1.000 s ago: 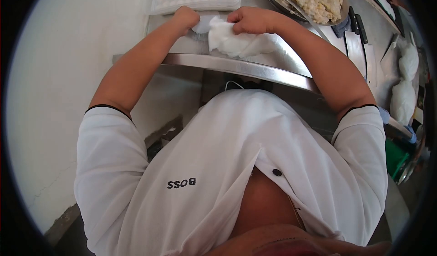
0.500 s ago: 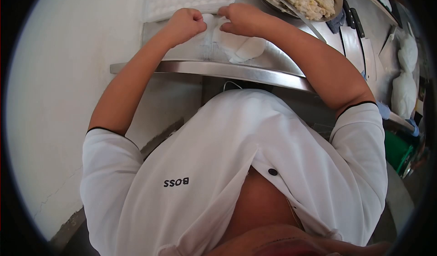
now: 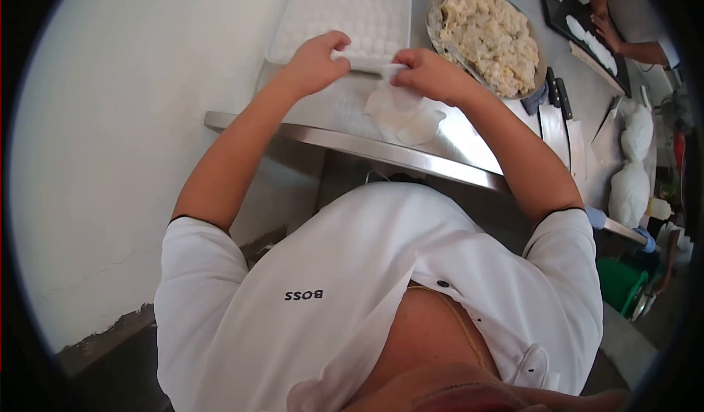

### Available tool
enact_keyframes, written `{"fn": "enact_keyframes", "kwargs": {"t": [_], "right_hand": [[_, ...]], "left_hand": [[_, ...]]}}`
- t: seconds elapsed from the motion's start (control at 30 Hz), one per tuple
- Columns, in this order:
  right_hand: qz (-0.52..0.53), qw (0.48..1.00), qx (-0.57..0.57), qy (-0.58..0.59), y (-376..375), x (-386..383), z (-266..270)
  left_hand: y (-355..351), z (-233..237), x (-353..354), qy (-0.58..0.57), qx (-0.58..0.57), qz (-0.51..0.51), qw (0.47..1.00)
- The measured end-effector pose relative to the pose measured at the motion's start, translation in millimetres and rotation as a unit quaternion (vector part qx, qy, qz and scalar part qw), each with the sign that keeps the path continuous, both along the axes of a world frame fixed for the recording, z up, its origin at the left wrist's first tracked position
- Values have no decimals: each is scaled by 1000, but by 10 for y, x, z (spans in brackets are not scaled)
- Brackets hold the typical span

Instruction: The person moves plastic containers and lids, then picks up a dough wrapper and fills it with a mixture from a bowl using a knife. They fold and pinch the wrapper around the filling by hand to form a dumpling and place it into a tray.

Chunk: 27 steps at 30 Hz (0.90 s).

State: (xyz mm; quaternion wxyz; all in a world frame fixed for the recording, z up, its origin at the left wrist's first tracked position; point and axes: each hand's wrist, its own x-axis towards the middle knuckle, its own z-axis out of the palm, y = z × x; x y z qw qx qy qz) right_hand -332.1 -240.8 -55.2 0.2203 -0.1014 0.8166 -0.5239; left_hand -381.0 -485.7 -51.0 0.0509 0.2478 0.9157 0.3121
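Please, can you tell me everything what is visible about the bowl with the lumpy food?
The bowl is round and wide, with a thin, dull rim that looks like metal. It is heaped with a moist, lumpy, cream-and-yellow mixture, which hides the inside. It sits upright on the steel table, to the right of the tray. The right hand is near it, not touching.

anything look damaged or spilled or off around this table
Yes, the wall at the lower left: its base looks chipped and rough, with a faint crack above. I see no clear spill on the table. The white sheets near its front edge lie loosely and unevenly, but don't look clearly damaged.
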Motion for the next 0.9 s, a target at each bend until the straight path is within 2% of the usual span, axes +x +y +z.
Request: {"fn": "enact_keyframes", "kwargs": {"t": [0.03, 0.07, 0.1, 0.13, 0.17, 0.2, 0.27, 0.37, 0.53, 0.73, 0.8, 0.9], "right_hand": [[-12, 1000, 12, -21, 29, 28, 30], [-26, 999, 23, -42, 74, 47, 34], [-26, 999, 16, -43, 125, 61, -45], [-28, 999, 21, -38, 156, 104, 32], [-6, 997, 80, -5, 176, 193, 136], [15, 990, 139, 27, 193, 288, 215], [13, 990, 139, 12, 248, 434, 272], [-44, 994, 98, -13, 362, 639, 230], [-215, 966, -58, -131, 348, 905, 142], [-200, 974, -8, -104, 422, 889, 51], [-196, 976, 2, -99, 427, 874, 46], [-184, 979, 50, -74, 404, 918, 28]], "left_hand": [[-35, -117, -35, 7, 7, 3, 1000], [-48, -232, -56, 153, -122, -25, 980], [-72, -329, -112, 292, -247, -51, 922], [-93, -340, -221, 297, -242, -49, 922], [-114, -325, -348, 156, -305, -51, 938], [-154, -334, -428, 10, -361, -53, 931], [-257, -328, -476, 17, -356, -62, 932], [-369, -347, -485, 23, -356, -61, 932], [-296, -448, -483, 24, -338, -49, 940], [-252, -465, -525, 49, -353, -81, 931], [-296, -420, -545, 80, -349, -137, 924], [-374, -358, -548, 81, -335, -165, 924]]}}
